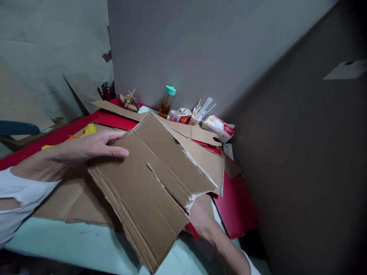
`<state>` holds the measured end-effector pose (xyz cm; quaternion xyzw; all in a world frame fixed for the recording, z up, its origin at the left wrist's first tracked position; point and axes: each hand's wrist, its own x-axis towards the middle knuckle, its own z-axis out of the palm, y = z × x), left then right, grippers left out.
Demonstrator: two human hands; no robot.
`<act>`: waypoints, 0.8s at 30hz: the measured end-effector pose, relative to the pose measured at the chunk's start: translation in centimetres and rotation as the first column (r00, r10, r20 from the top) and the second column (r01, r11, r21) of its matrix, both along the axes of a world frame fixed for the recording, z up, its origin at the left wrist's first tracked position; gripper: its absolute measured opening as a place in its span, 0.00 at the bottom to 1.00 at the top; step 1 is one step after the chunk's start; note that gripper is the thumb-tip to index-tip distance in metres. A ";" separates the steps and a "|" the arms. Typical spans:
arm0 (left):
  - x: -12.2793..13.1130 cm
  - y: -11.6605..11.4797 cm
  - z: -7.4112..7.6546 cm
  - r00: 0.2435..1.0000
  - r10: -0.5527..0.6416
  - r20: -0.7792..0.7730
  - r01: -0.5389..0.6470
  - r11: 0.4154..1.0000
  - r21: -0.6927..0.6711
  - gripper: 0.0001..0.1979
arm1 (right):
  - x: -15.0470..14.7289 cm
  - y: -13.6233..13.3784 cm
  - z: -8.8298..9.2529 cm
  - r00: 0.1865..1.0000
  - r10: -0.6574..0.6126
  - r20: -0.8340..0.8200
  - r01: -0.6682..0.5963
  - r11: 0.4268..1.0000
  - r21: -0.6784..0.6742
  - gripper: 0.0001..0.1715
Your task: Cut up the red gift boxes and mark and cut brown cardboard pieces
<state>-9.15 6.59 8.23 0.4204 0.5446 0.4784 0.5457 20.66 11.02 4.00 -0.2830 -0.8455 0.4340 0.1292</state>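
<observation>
A brown piece of corrugated cardboard [143, 183] is held up, tilted, over the table. A long slit runs across it to its lower right edge, where a curved notch has a ragged white rim. My left hand [100, 147] grips its upper left edge, the thumb flat on top and the fingers underneath. My right hand [200, 217] is at the notch, reaching under the sheet. The cardboard hides its fingers. Close below that hand a small red piece [192, 230] shows; I cannot make out what it is.
More cardboard sheets [71, 198] lie on the pale green table top [63, 236] and red surface [237, 206]. Behind stand a bottle with a teal lid [167, 101], cups with sticks [195, 119] and a tissue pack [219, 128]. Yellow-handled scissors [89, 130] lie left. A grey partition [200, 49] rises behind.
</observation>
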 end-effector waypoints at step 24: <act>7.1 0.6 -0.9 0.753 0.335 0.567 -0.417 0.909 0.018 0.20 | -1.6 1.0 3.6 0.691 -0.551 -0.467 0.301 0.807 -0.508 0.30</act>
